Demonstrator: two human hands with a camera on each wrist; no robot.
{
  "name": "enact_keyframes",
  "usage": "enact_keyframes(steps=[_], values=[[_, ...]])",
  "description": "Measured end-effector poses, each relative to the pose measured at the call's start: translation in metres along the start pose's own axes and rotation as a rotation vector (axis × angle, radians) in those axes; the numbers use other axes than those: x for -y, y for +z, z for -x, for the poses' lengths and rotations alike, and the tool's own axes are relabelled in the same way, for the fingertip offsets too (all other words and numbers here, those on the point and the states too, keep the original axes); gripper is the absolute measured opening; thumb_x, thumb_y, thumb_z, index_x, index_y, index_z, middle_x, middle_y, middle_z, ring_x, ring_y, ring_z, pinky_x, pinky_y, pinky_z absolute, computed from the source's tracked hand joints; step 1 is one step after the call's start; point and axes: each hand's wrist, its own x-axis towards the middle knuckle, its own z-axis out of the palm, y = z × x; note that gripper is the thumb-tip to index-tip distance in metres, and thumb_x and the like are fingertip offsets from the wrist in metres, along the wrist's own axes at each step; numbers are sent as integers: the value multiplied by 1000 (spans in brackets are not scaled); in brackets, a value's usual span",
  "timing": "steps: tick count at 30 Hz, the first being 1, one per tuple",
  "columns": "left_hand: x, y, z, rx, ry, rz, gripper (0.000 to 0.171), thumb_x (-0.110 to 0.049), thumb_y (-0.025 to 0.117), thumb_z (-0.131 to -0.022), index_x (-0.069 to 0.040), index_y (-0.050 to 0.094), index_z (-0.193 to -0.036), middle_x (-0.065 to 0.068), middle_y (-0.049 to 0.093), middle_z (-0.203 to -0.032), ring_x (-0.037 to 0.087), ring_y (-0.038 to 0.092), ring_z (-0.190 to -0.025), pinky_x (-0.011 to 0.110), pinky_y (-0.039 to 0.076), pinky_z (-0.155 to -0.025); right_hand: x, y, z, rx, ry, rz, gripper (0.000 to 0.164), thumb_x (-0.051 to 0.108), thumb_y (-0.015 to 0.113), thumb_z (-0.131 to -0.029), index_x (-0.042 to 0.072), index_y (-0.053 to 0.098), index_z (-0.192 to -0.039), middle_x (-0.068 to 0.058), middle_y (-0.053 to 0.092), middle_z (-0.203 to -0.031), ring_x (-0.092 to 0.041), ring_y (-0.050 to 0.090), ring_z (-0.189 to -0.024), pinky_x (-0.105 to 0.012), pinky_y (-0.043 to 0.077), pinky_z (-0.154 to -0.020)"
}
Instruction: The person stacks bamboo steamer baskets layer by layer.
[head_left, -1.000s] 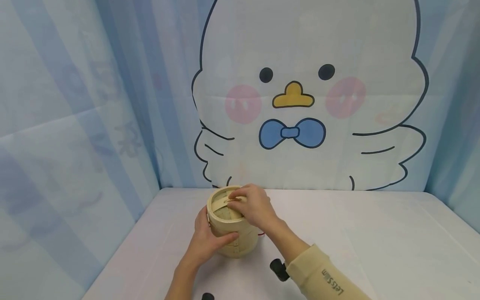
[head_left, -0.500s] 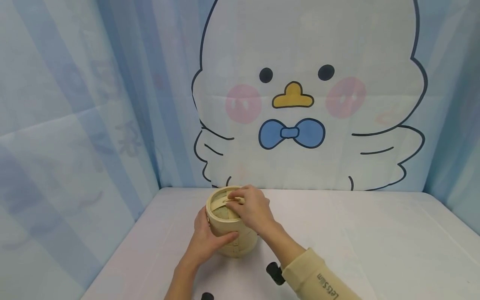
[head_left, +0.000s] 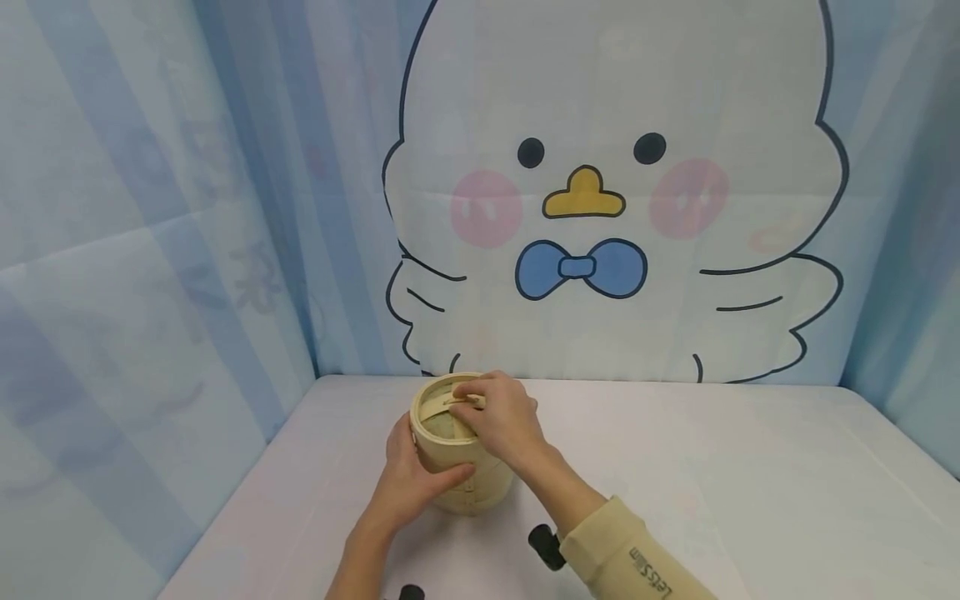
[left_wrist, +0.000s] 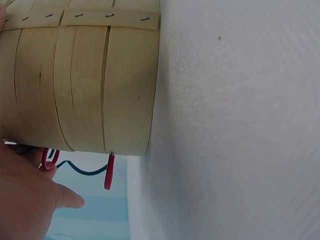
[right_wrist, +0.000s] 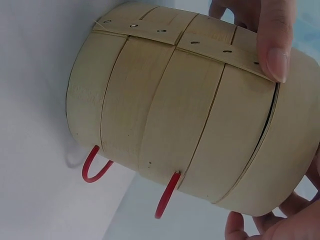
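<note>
A small stacked bamboo steamer stands on the table, its lid on top. My left hand grips its left side, thumb across the front; the thumb also shows in the right wrist view against the stapled band. From above, my right hand pinches the lid's strip handle between thumb and fingers. A thin dark gap runs below the lid in the right wrist view. Two red loops stick out of the steamer's side there.
The white tabletop spreads around the steamer. A curtain with a cartoon bird hangs behind the table's far edge. Black wrist-camera pieces sit by the right sleeve.
My right forearm has shifted slightly left, and the red loop seen earlier beside it is hidden in the head view. Both hands keep their hold on the steamer and its lid.
</note>
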Motion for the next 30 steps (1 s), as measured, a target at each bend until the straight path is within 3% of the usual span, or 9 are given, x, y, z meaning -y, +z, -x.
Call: enact_keyframes(steps=[11, 16, 23, 30], values=[[0, -4, 0, 4, -29, 7, 132, -41, 91, -73, -7, -2, -161, 23, 9, -163, 40, 30, -140, 59, 38, -106, 4, -5, -3, 47, -79, 122, 24, 27, 75, -91, 15, 78, -112, -8, 69, -118, -33, 62, -112, -58, 41, -84], [0, -6, -1, -1, -5, 2, 133, -42, 91, -73, -10, -3, -161, 20, 9, -164, 38, 26, -143, 58, 38, -107, 4, -9, -1, 46, -83, 144, 34, 30, 72, -93, 16, 73, -124, -11, 66, -124, -35, 59, -114, -57, 41, -86], [-5, -9, 0, -6, 17, -20, 132, -42, 91, -73, -13, -1, -162, 18, 5, -165, 41, 17, -147, 64, 32, -109, 3, -20, 2, 26, -90, 194, 39, 35, 72, -93, 18, 71, -128, -11, 65, -127, -35, 59, -114, -58, 42, -86], [-11, -11, 0, -15, 50, -62, 129, -42, 91, -73, -18, 1, -162, 19, 4, -165, 42, 8, -149, 71, 24, -109, -5, -37, 16, 11, -79, 179, 46, 36, 72, -93, 18, 66, -135, -14, 60, -135, -41, 52, -124, -67, 36, -94]])
